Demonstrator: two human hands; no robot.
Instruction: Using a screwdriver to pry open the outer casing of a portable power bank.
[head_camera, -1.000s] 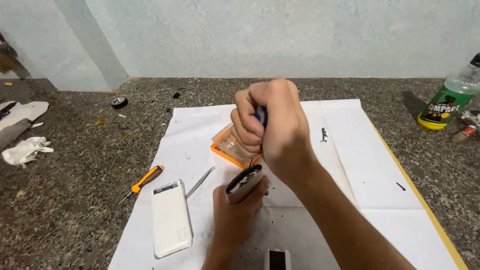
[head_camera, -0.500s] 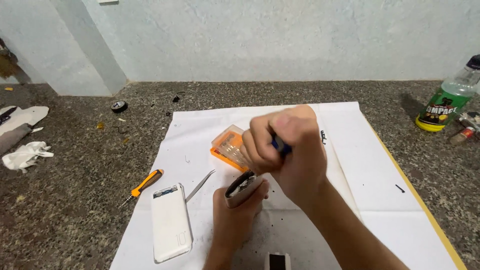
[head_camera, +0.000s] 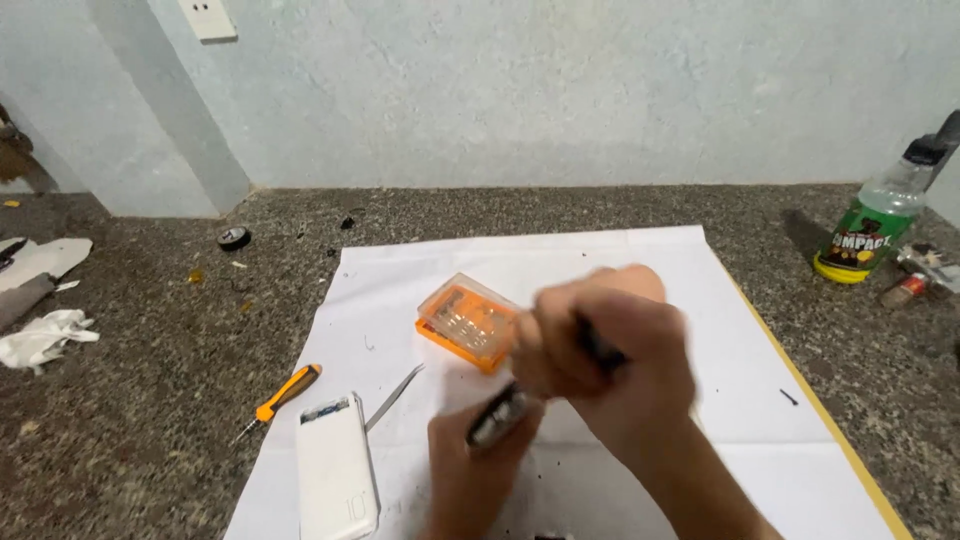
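Head view, looking down at a white paper sheet (head_camera: 640, 270) spread over a speckled stone counter (head_camera: 150, 420): my left hand (head_camera: 470, 480) comes up from the near edge and is closed around a small dark device with a silvery edge (head_camera: 497, 418), held tilted just above the sheet near its middle. My right hand (head_camera: 610, 365) sits over it, blurred, fingers curled tight around a thin dark tool handle (head_camera: 598, 345); I judge it a small screwdriver, though its tip is hidden behind the hand. Just beyond the hands on the left lies an orange bit case with a clear lid (head_camera: 468, 322), touching nothing I can make out. On the near left a white power bank (head_camera: 335, 482) rests flat, with metal tweezers (head_camera: 393, 398) just beside it and an orange-handled screwdriver (head_camera: 280, 397) further left at the sheet's edge. A green-labelled clear bottle (head_camera: 872, 225) stands well apart at the far right, and crumpled white cloth (head_camera: 45, 338) lies at the far left. To do this step well, I would keep the left grip firm so the device cannot twist, hold the tool straight along the fastener's axis, press lightly and turn slowly, working low over the sheet so anything small that drops stays on the white paper.
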